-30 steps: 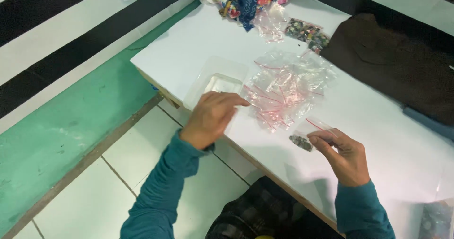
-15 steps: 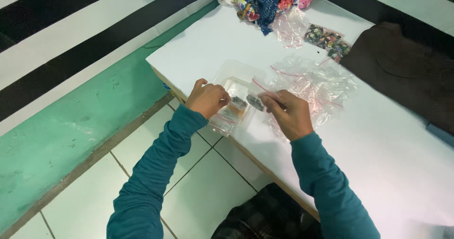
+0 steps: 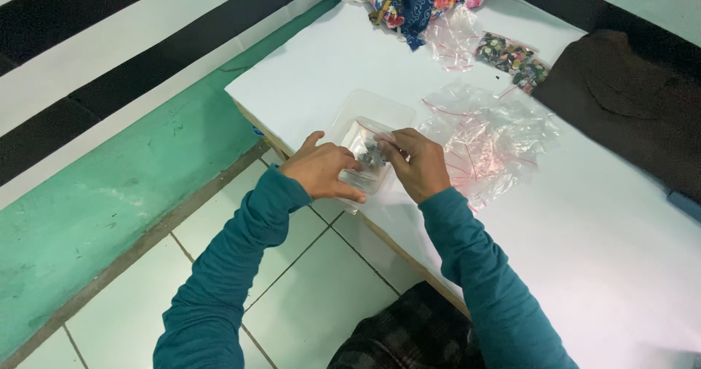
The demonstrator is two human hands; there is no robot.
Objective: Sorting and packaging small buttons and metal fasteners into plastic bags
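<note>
While the left hand (image 3: 321, 170) is closed on the near edge of a small clear bag (image 3: 367, 161) at the front edge of the white surface (image 3: 599, 252), the bag's top is pinched by the right hand (image 3: 418, 163), beside a pile of clear bags (image 3: 485, 139).

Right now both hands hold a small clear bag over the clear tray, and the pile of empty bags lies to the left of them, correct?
Not quite. In the head view the pile of empty bags lies to the right of the hands, not the left. The left hand and right hand do hold the small clear bag over the clear tray.
</note>
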